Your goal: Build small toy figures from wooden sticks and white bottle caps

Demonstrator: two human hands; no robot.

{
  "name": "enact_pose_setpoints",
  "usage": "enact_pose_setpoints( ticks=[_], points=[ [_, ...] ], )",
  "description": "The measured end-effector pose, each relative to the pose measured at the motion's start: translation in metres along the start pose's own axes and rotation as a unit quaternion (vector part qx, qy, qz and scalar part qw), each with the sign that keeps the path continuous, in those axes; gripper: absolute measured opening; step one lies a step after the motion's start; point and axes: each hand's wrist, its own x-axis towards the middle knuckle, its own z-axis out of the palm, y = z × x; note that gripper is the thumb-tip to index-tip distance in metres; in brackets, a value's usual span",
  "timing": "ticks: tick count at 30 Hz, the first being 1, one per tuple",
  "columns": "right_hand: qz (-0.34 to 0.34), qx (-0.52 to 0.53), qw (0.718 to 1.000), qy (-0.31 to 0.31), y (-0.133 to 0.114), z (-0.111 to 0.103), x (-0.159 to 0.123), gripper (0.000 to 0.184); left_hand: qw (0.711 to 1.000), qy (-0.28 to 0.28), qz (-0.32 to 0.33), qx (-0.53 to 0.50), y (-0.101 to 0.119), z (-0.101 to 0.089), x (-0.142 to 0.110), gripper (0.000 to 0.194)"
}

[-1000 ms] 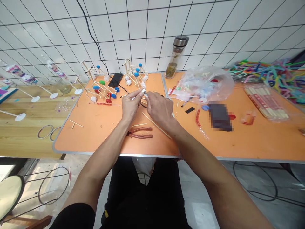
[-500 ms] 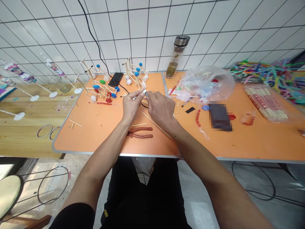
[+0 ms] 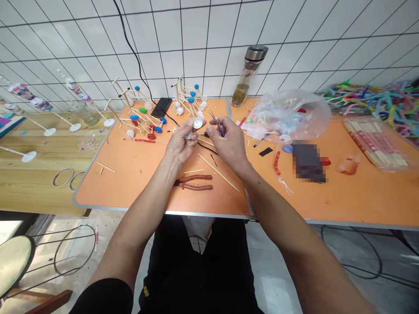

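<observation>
My left hand (image 3: pixel 182 141) pinches a round white cap (image 3: pixel 197 123) at its fingertips, the hollow side facing me. A second pale round edge shows lower against the fingers. My right hand (image 3: pixel 229 139) is closed round a thin pointed tool (image 3: pixel 212 116) with a purple part; its exact kind is unclear. The tool's tips point up and away, apart from the cap. Below the hands lie red-handled pliers (image 3: pixel 196 182) and a long thin wooden stick (image 3: pixel 218 172). Between the hands is a small dark object on the table, partly hidden.
Stick models with coloured caps (image 3: pixel 144 117) stand at the back left, near a black phone (image 3: pixel 161 107). Behind the right hand are a glass bottle (image 3: pixel 242 89) and a plastic bag (image 3: pixel 291 115). Packed sticks (image 3: pixel 375 141) and colourful pipe cleaners (image 3: pixel 376 102) lie at right.
My hands have moved apart. The left has turned, bringing the cap's hollow side into view; the right has drawn back to the right, showing the pointed tool. The view has shifted slightly.
</observation>
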Motion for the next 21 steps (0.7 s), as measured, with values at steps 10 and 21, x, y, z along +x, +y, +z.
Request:
enact_pose_setpoints(
  ticks=[10,21],
  points=[
    [-0.01,-0.007,1.0,0.007,0.003,-0.001,0.003,0.023,0.997,-0.033,-0.035,0.059,-0.011,0.008,-0.005,0.01],
    [-0.008,0.022,1.0,0.021,-0.005,-0.016,0.005,0.02,0.997,-0.041,-0.054,0.026,-0.001,0.0,0.001,0.03]
  ],
)
